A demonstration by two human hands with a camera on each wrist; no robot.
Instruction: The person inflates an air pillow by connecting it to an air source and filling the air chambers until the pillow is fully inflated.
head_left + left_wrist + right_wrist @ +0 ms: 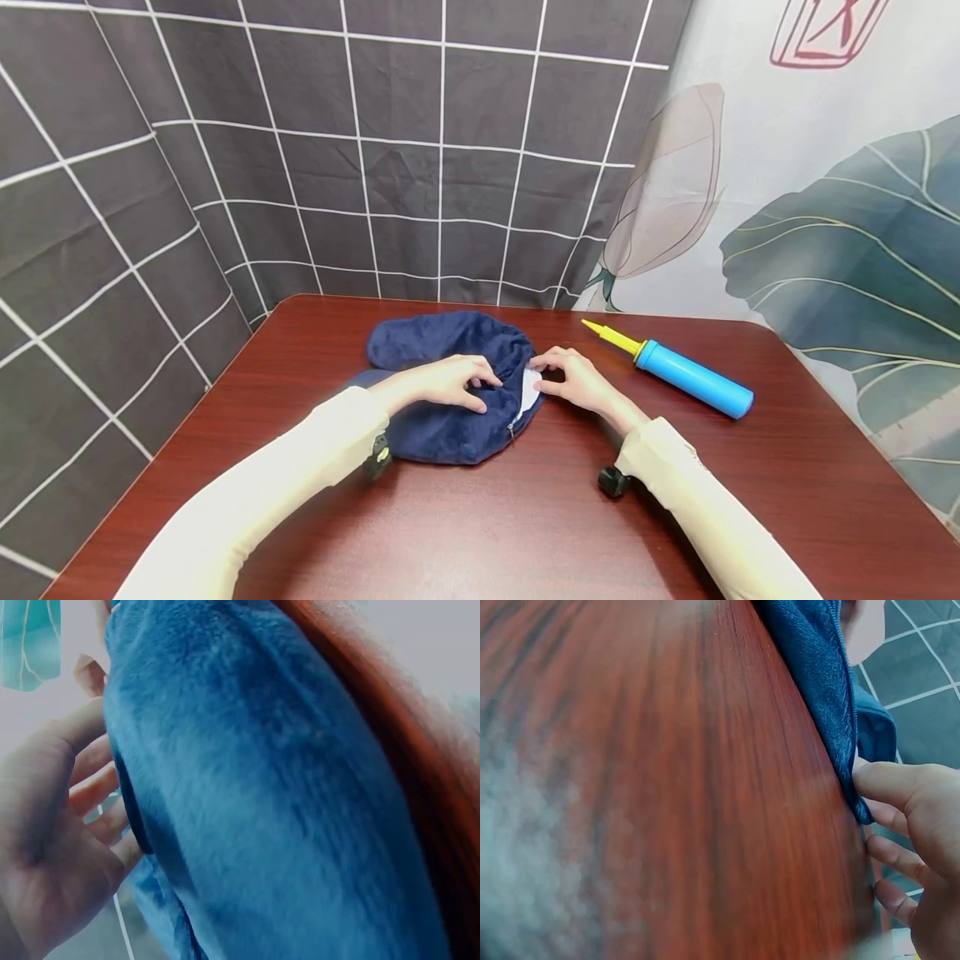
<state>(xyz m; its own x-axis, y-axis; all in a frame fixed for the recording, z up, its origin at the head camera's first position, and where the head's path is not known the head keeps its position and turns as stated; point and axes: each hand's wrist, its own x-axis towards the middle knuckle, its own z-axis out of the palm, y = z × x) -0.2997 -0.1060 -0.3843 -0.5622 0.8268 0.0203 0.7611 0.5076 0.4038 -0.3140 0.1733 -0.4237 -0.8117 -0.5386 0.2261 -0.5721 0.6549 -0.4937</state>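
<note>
A navy plush U-shaped neck pillow (450, 437) lies flat and slack on the table, its curved end to the right. A zip along that end is undone, showing a white inner piece (529, 392); the zip pull (512, 428) hangs at the front end of the gap. My left hand (448, 382) rests on the pillow with loosely bent fingers, which touch the plush (247, 772) in the left wrist view. At the zip opening, my right hand (577, 381) pinches the cover's edge (861, 806) between thumb and fingers. Some fingertips are hidden by the fabric.
A blue hand pump (693, 379) with a yellow nozzle (611, 335) lies to the right of the pillow. The reddish-brown wooden table (480, 533) meets a dark gridded cloth (397, 175) behind and a leaf-patterned cloth (862, 250) at the right.
</note>
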